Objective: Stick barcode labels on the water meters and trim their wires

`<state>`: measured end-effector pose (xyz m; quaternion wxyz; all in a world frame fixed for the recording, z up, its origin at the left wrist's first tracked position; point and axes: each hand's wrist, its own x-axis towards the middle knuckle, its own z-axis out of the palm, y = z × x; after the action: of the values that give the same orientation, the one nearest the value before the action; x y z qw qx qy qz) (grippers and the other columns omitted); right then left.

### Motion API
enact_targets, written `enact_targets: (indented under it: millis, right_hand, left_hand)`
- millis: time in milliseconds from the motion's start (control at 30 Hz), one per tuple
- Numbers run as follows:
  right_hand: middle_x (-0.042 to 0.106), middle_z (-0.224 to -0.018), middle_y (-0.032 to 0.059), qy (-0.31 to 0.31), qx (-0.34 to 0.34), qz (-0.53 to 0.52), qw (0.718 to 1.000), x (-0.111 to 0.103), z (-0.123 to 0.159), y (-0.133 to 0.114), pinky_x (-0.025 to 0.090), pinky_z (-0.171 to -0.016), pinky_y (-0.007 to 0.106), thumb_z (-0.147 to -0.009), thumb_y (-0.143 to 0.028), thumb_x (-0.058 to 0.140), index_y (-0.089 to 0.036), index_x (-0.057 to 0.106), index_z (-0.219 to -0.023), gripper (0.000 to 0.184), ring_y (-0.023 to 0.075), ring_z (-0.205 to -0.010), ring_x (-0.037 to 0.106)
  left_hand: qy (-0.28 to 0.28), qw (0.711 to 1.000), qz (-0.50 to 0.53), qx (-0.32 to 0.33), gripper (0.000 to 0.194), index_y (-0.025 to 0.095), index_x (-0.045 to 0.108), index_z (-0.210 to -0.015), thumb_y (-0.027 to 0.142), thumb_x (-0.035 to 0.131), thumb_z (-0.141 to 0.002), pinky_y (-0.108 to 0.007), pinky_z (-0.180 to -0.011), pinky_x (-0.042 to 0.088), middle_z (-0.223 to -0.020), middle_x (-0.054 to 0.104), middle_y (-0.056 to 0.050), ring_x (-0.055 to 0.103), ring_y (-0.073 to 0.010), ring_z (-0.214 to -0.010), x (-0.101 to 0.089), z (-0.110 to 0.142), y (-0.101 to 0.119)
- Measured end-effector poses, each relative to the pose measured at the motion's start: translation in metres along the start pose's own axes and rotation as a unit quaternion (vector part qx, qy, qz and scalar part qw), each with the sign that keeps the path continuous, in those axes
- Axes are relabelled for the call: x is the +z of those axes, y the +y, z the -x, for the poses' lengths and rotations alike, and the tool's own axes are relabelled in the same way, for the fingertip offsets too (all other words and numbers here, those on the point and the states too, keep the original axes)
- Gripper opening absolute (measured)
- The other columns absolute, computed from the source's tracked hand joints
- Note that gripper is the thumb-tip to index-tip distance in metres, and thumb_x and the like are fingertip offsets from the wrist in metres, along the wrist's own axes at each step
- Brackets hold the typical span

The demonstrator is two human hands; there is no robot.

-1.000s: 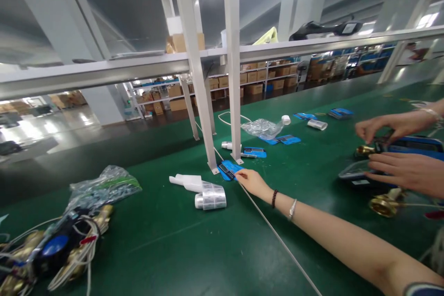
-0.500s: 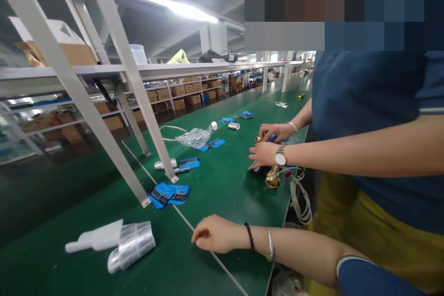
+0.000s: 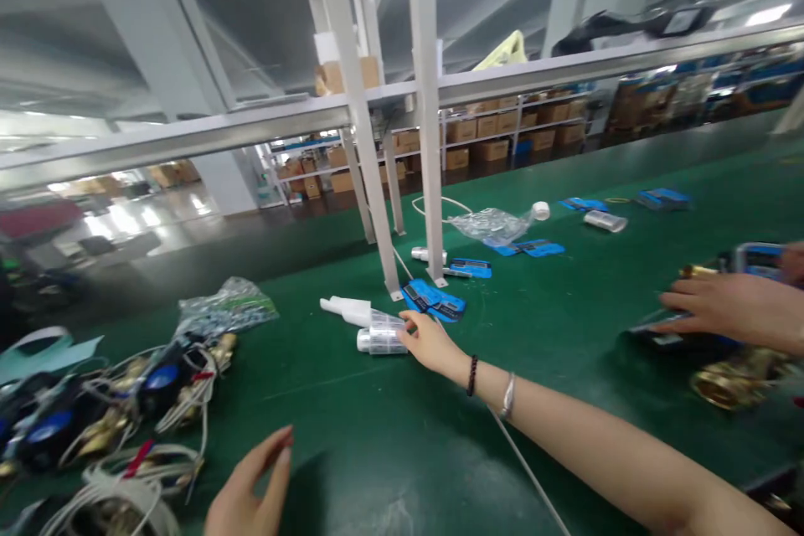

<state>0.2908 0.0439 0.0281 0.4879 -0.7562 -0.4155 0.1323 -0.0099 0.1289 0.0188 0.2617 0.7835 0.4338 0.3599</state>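
My right hand (image 3: 427,341) reaches far out over the green belt (image 3: 352,427), a dark bead bracelet and a silver one on its wrist. Its thumb and fingers close on the near end of a silvery roll of labels (image 3: 377,340), which lies against a white plastic piece (image 3: 344,310). Blue cards (image 3: 435,302) lie just behind the hand. My left hand (image 3: 251,486) hovers low at the bottom edge, fingers stretched, holding nothing, beside a pile of brass fittings with white cables (image 3: 126,410).
Slanted white frame posts (image 3: 372,184) stand on the belt behind the roll. A plastic bag (image 3: 227,310) lies at the left. A co-worker's hand (image 3: 722,310) works at the right over a blue device and a brass fitting (image 3: 729,381). More blue cards (image 3: 528,249) lie further back.
The view swung back left from the co-worker. My right hand moved from the thin cord to the roll of labels and took hold of it. My left hand came into view.
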Motion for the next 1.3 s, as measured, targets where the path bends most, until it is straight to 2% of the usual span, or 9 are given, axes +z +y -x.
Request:
enact_targets:
  millis: [100,200,300,400,533,667,900,1133,1300]
  right_hand:
    - [0.055,-0.127,0.0121,0.037,0.022,-0.006,0.999,0.020,-0.018,-0.002,0.043,-0.097,0.048,-0.084,-0.022,0.062,-0.015,0.050,-0.127,0.045,0.0254,-0.113,0.055]
    - [0.062,-0.109,0.0100,0.033,0.022,-0.030,0.999,0.029,-0.017,-0.003,0.051,-0.083,0.041,-0.081,-0.011,0.059,-0.013,0.053,-0.123,0.042,0.0204,-0.090,0.063]
    - [0.063,-0.100,0.0065,0.010,-0.049,-0.060,0.997,0.027,0.006,-0.007,0.054,-0.075,0.034,-0.072,-0.004,0.058,-0.015,0.060,-0.115,0.044,0.0151,-0.073,0.062]
    - [0.063,-0.102,0.0036,-0.018,-0.128,-0.075,0.989,0.020,0.035,-0.010,0.052,-0.083,0.033,-0.066,-0.004,0.060,-0.022,0.069,-0.101,0.041,0.0162,-0.082,0.061]
    - [0.058,-0.117,0.0075,-0.017,-0.136,-0.097,0.986,0.018,0.053,-0.006,0.051,-0.088,0.036,-0.068,-0.010,0.059,-0.022,0.068,-0.105,0.040,0.0198,-0.098,0.059]
    - [0.048,-0.131,0.0130,0.019,-0.094,-0.187,0.978,0.023,0.052,0.007,0.057,-0.076,0.034,-0.072,-0.029,0.064,-0.019,0.064,-0.110,0.039,0.0162,-0.083,0.063]
    - [0.063,-0.089,0.0062,0.035,-0.100,-0.160,0.981,0.020,0.056,0.013,0.055,-0.068,0.029,-0.075,-0.030,0.065,-0.020,0.073,-0.091,0.020,0.0157,-0.075,0.061]
    - [0.065,-0.081,0.0042,0.045,-0.150,-0.104,0.982,0.018,0.062,0.009,0.051,-0.069,0.029,-0.079,-0.024,0.063,-0.021,0.074,-0.088,0.014,0.0163,-0.073,0.060]
    - [0.070,-0.086,0.0051,0.066,-0.207,-0.067,0.974,0.019,0.060,0.009,0.052,-0.074,0.030,-0.083,-0.020,0.062,-0.022,0.073,-0.092,0.015,0.0172,-0.080,0.064]
  left_hand:
    - [-0.096,0.983,0.144,-0.066,0.026,0.017,0.072,-0.092,0.024,0.063,-0.068,-0.041,-0.097,0.046,-0.096,0.072,-0.008,0.064,-0.0263,-0.096,0.025,-0.038,0.034]
    - [-0.112,0.971,0.197,-0.078,0.035,0.011,0.069,-0.100,0.015,0.065,-0.065,-0.040,-0.094,0.047,-0.100,0.071,-0.013,0.066,-0.0254,-0.093,0.062,-0.069,0.059]
    - [-0.124,0.951,0.266,-0.093,0.047,0.007,0.061,-0.115,0.014,0.065,-0.069,-0.035,-0.091,0.048,-0.113,0.066,-0.018,0.066,-0.0226,-0.096,0.092,-0.076,0.062]
    - [-0.147,0.924,0.336,-0.104,0.053,0.008,0.057,-0.120,0.020,0.068,-0.070,-0.031,-0.084,0.051,-0.108,0.068,-0.017,0.067,-0.0206,-0.091,0.105,-0.067,0.053]
    - [-0.170,0.904,0.380,-0.101,0.049,0.010,0.065,-0.105,0.032,0.076,-0.062,-0.028,-0.075,0.050,-0.084,0.070,-0.008,0.065,-0.0178,-0.076,0.106,-0.053,0.043]
    - [-0.191,0.909,0.364,-0.068,0.031,0.013,0.071,-0.084,0.032,0.074,-0.060,-0.027,-0.072,0.046,-0.075,0.067,-0.004,0.059,-0.0162,-0.071,0.103,-0.047,0.046]
    - [-0.211,0.925,0.313,-0.035,0.034,0.014,0.073,-0.084,0.042,0.067,-0.065,-0.029,-0.070,0.043,-0.073,0.067,-0.004,0.058,-0.0199,-0.071,0.098,-0.041,0.057]
    - [-0.177,0.939,0.284,-0.083,0.043,0.015,0.064,-0.065,0.058,0.061,-0.066,-0.025,-0.053,0.035,-0.048,0.048,0.003,0.045,-0.0134,-0.049,0.097,-0.038,0.060]
    - [-0.186,0.938,0.278,-0.088,0.050,0.017,0.055,-0.053,0.066,0.063,-0.060,-0.026,-0.052,0.036,-0.043,0.047,0.002,0.044,-0.0128,-0.045,0.095,-0.038,0.065]
